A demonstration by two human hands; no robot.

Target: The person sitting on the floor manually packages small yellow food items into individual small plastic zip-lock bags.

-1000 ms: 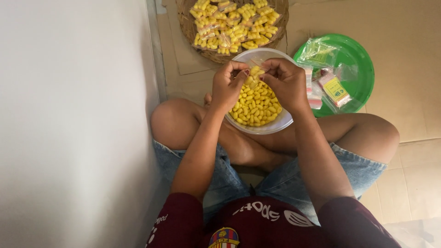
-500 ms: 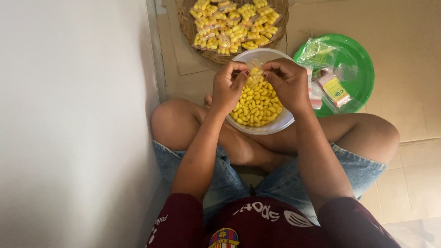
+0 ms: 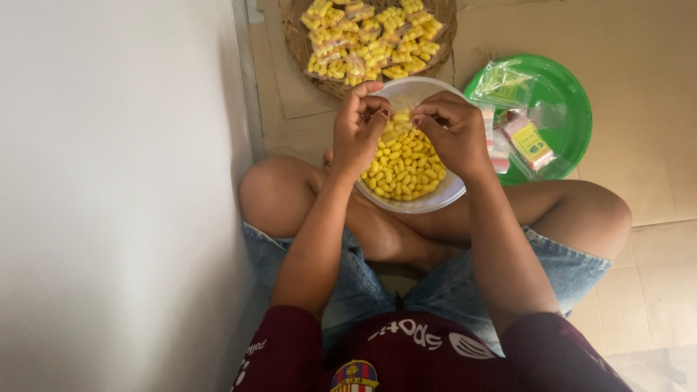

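1. Pinching a small clear packet (image 3: 401, 125) of yellow candies over the white bowl (image 3: 443, 194), left hand (image 3: 357, 134) and right hand (image 3: 454, 134) both grip its mouth.
2. It looks light, soft and slippery; its top edge seems best to hold.
3. One bowl, one wicker basket (image 3: 294, 40) of filled packets, one green plate (image 3: 563, 98).
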